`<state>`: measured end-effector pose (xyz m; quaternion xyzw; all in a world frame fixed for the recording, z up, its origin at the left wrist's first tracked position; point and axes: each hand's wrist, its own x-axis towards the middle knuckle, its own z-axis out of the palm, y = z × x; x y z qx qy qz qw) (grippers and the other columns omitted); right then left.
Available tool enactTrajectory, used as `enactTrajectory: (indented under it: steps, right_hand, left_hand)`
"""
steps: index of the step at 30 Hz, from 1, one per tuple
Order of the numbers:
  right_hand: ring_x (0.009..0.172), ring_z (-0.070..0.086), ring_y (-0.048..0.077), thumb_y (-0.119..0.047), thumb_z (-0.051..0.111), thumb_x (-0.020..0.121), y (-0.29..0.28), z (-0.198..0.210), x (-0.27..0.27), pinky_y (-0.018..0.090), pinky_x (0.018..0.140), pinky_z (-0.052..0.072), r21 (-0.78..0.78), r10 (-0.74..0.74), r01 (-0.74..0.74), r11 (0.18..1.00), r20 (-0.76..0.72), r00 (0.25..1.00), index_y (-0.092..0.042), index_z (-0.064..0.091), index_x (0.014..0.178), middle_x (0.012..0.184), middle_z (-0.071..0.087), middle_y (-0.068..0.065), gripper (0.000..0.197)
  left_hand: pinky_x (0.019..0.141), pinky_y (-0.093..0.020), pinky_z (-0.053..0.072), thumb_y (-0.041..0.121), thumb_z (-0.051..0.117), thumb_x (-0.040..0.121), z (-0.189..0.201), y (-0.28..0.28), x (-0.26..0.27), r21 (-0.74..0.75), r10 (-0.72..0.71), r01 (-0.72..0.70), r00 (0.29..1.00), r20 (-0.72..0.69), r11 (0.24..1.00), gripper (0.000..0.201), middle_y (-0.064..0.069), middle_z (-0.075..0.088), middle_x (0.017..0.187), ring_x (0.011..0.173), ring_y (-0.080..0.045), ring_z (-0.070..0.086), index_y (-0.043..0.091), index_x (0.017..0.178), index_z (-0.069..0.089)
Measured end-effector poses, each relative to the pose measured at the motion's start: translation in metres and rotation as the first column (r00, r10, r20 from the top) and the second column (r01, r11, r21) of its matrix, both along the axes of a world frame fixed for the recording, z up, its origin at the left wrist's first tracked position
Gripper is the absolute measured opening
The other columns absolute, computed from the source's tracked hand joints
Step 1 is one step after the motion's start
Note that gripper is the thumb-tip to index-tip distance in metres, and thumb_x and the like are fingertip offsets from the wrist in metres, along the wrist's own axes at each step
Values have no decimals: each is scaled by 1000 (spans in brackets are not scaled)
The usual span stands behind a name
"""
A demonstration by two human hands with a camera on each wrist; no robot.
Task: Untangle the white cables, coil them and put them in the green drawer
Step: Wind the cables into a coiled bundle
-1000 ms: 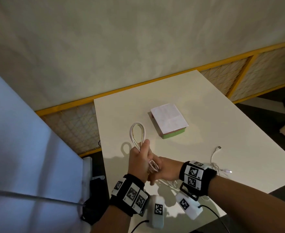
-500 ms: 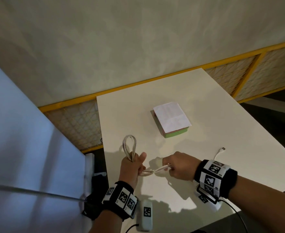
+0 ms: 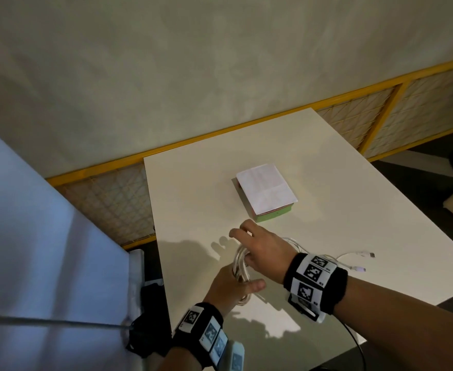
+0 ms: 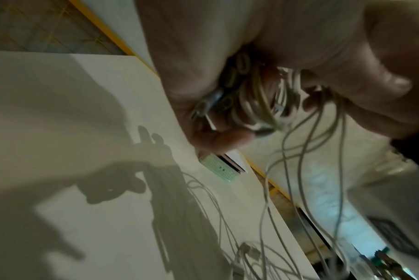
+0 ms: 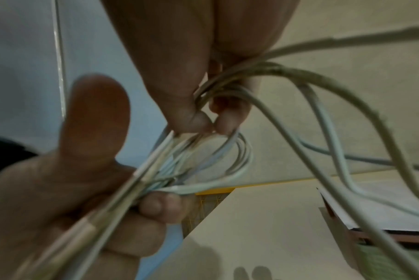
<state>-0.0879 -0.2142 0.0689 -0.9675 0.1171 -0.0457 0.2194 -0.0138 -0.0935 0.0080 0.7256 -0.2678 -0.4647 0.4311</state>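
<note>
Right hand (image 3: 260,253) back over from the pulled-out strand, pinching a fresh loop onto white cables (image 3: 240,266) gripped in left hand (image 3: 229,286). Coiling underway; tails loose on desk (image 3: 193,188).

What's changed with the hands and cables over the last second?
The right hand swung out to the right, then back over the coil that the left hand grips, laying on another loop. Cable ends remain on the table; the green drawer is unmoved.
</note>
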Motion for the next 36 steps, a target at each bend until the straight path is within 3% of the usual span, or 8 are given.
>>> enactTrajectory:
  steps: [2, 5, 11, 15, 21, 27, 31, 36]
  right_hand:
    - [101, 54, 33, -4, 60, 73, -4, -5, 4, 39, 72, 54, -15, -60, 59, 998, -27, 998, -21, 39, 122, 121, 48, 13, 57]
    - [117, 46, 32, -18, 56, 80, -11, -4, 7, 37, 96, 42, 47, -119, 126, 991, -133, 984, -14, 43, 130, 132, 44, 11, 52]
    - [104, 59, 27, -20, 58, 83, -24, 0, 15, 30, 82, 46, 313, -92, 243, 918, -429, 899, -14, 55, 118, 117, 61, 9, 36]
    - [86, 64, 24, -7, 51, 84, -20, -5, 21, 31, 73, 48, 387, -77, 261, 884, -431, 899, -9, 62, 99, 103, 66, 10, 19]
    - [83, 61, 23, 1, 44, 79, -12, -9, 26, 37, 77, 52, 546, -196, 343, 765, -309, 931, -13, 62, 88, 92, 64, 6, 24]
    - [65, 56, 17, 9, 42, 73, -7, -7, 27, 37, 68, 51, 696, -340, 411, 588, -249, 907, -20, 59, 70, 69, 60, -1, 33]
    - [62, 55, 11, 8, 38, 75, -4, -5, 26, 22, 60, 47, 705, -396, 436, 559, -235, 888, -19, 60, 75, 69, 60, -4, 35]
    - [62, 53, 9, 4, 38, 78, 0, -4, 26, 21, 56, 44, 708, -458, 433, 559, -171, 872, -30, 56, 74, 72, 58, -7, 39]
  left_hand:
    - [50, -20, 33, 27, 77, 69, 2, -1, -7, 11, 17, -17, 1000, 13, 1000, 19, 10, 39, 44, 42, -9, 35, 25, 67, 58]
    - [49, -26, 27, 22, 70, 77, 0, 1, -11, 32, 64, -62, 997, -34, 998, 38, 5, 32, 43, 40, -12, 28, 24, 49, 44]
    - [46, -24, 24, 21, 64, 76, -5, 4, -11, 29, 57, -54, 990, -125, 998, 32, 4, 32, 40, 37, -14, 26, 12, 59, 39]
    - [43, -21, 29, 18, 62, 80, -5, 3, -12, 23, 49, -46, 990, -136, 999, 29, 4, 37, 39, 35, -12, 33, 12, 58, 44]
    - [42, -19, 28, 22, 59, 77, -2, -4, -7, 56, 55, -48, 989, -137, 997, 23, 8, 34, 42, 39, -10, 31, 3, 89, 59]
    - [42, -19, 33, 25, 65, 74, 1, -11, -4, 68, 47, -36, 985, -168, 997, 21, 7, 41, 38, 37, -11, 38, 5, 76, 60]
    - [50, -20, 44, 30, 68, 79, -1, -17, -6, 60, 27, -23, 998, -57, 998, 19, 0, 60, 57, 48, -10, 52, 17, 66, 64]
    - [46, -24, 27, 22, 56, 78, 8, -25, -6, -37, -46, 49, 996, 73, 998, 32, 8, 42, 38, 39, -5, 30, 20, 50, 41]
